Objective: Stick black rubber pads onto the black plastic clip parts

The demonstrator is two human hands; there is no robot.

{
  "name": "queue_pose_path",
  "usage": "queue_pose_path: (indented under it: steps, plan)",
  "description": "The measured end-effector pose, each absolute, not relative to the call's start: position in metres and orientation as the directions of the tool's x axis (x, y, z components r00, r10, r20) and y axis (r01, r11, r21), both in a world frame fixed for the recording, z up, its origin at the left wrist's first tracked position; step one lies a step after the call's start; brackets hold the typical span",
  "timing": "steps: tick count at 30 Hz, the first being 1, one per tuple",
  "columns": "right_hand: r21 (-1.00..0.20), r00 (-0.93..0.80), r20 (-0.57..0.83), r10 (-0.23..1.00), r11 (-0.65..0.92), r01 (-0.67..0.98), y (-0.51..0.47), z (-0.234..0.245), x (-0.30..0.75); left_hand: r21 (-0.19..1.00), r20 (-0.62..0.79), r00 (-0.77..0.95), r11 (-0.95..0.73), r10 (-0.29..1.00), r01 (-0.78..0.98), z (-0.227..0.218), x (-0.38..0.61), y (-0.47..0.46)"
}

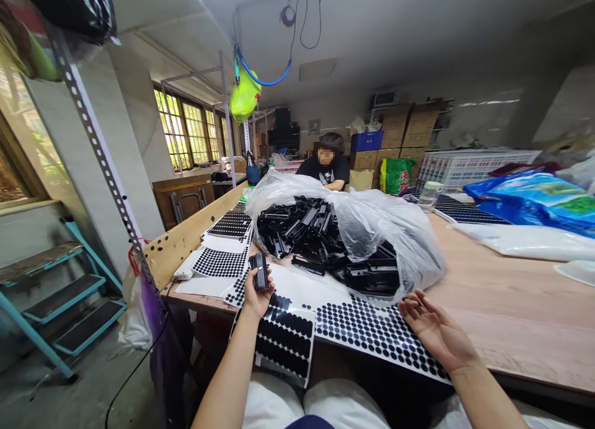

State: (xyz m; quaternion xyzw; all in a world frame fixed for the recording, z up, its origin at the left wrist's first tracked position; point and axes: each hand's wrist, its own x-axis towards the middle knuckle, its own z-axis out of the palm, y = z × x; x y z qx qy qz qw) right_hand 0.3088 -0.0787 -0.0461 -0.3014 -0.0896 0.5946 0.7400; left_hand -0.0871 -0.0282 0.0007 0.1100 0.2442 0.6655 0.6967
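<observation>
Loosely spread, my right hand was nearest the dotted sheet; my left hand gripped a forearm-aligned black part.

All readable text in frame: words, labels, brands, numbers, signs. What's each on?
"海": green bag; the character below it is uncertain.
Blue crate: pale marking, too small to read.
Cardboard boxes: any print too blurred to read.
Nothing else legible.

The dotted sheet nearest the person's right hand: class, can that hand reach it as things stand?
Probably yes: the right hand appears empty, by the right end of the dotted sheet, with nothing visible between them; the plastic bag sits farther back.
</observation>
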Motion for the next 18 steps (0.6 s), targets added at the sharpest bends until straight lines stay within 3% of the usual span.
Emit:
queue_pose_path:
  steps: [18]
  plan:
    - [-0.539, 0.264, -0.217, 0.940, 0.111, -0.835, -0.0786, -0.0478, 0.3088, 0.467, -0.188, -0.001, 0.088, 0.982, -0.880, -0.0011, -0.0876, -0.0284]
